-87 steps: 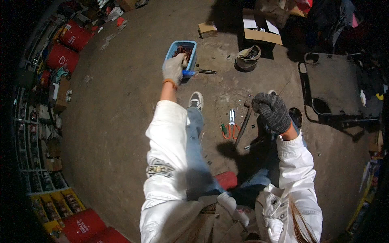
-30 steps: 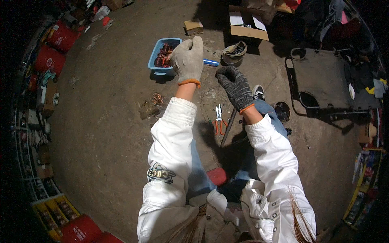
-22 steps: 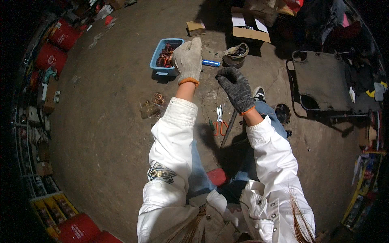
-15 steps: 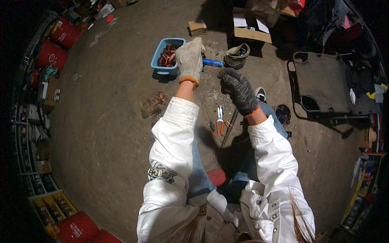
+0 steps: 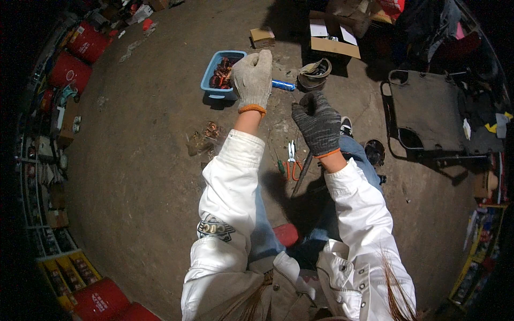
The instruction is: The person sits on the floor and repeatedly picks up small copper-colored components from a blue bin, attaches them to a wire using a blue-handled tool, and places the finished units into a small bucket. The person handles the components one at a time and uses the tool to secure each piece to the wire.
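The left hand (image 5: 252, 79), in a pale knit glove with an orange cuff, is raised over the concrete floor (image 5: 139, 160) with its fingers together and curled slightly forward; whether it pinches anything cannot be told, since only the back of the glove shows. It hangs just beside the near right corner of a blue plastic tub (image 5: 218, 76) filled with reddish-brown metal scraps, and partly overlaps a blue tube (image 5: 282, 85) that lies on the floor to the tub's right.

The right hand (image 5: 317, 122), in a dark grey glove with an orange cuff, is lifted close by, its fingers bent loosely inward; nothing is visible in it. The two hands are near each other but apart.

Below them on the floor lie orange-handled pliers (image 5: 292, 163), a green-handled screwdriver (image 5: 279, 163) just to their left, and a long dark metal bar (image 5: 302, 172) running beside them toward the person's knee. A small heap of copper-coloured scraps (image 5: 202, 140) sits on the floor left of the left forearm.

Beyond the hands stand a dark round bowl (image 5: 315, 74), a small cardboard box (image 5: 262, 37) and a larger open cardboard box (image 5: 329, 40). A dark folding frame (image 5: 428, 115) lies toward the floor's right edge. Red canisters (image 5: 75, 56) line the far left edge.
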{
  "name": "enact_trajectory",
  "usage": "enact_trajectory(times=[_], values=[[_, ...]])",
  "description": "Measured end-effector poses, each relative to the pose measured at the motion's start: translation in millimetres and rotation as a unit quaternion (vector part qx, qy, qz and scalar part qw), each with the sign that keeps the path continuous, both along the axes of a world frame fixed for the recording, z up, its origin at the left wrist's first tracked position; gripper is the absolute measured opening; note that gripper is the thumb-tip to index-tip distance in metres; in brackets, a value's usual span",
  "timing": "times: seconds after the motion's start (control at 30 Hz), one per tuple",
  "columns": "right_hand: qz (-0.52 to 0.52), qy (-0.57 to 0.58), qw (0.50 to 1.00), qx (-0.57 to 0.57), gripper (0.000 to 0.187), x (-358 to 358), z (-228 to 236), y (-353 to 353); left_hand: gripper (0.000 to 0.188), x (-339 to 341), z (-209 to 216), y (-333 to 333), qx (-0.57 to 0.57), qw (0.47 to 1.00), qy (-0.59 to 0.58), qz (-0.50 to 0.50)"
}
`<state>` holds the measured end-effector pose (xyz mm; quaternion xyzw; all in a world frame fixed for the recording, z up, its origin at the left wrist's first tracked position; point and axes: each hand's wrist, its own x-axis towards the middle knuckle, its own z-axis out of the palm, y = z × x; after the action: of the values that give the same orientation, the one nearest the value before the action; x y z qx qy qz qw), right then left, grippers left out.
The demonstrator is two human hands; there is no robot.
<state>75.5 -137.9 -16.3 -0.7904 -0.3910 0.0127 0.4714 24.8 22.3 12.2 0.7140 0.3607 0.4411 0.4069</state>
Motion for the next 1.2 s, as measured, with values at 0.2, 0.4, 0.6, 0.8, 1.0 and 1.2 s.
enact_trajectory(times=[0.2, 0.4, 0.6, 0.8, 1.0, 1.2], values=[[0.072, -0.171, 0.981, -0.051, 0.022, -14, -10, -1, 0.04, 0, -3, 0, -0.029, 0.997, -0.059, 0.036], [0.17, -0.194, 0.966, 0.028, 0.027, -2, -30, -2, 0.037, -3, -1, 1, -0.069, 0.993, -0.093, 0.024], [0.173, 0.339, 0.923, 0.052, 0.029, 5, -24, 5, 0.035, -1, -4, -6, -0.071, 0.991, -0.109, -0.029], [0.154, 0.336, 0.929, 0.017, 0.027, 10, -11, 1, 0.037, 4, -6, -4, -0.04, 0.996, -0.057, -0.05], [0.19, 0.309, 0.923, 0.128, 0.025, 37, -28, -4, 0.032, -3, -8, 6, 0.057, 0.994, -0.003, -0.098], [0.114, 0.872, 0.367, 0.304, 0.019, 47, -18, -6, 0.033, -4, -12, 1, 0.056, 0.982, -0.017, -0.177]])
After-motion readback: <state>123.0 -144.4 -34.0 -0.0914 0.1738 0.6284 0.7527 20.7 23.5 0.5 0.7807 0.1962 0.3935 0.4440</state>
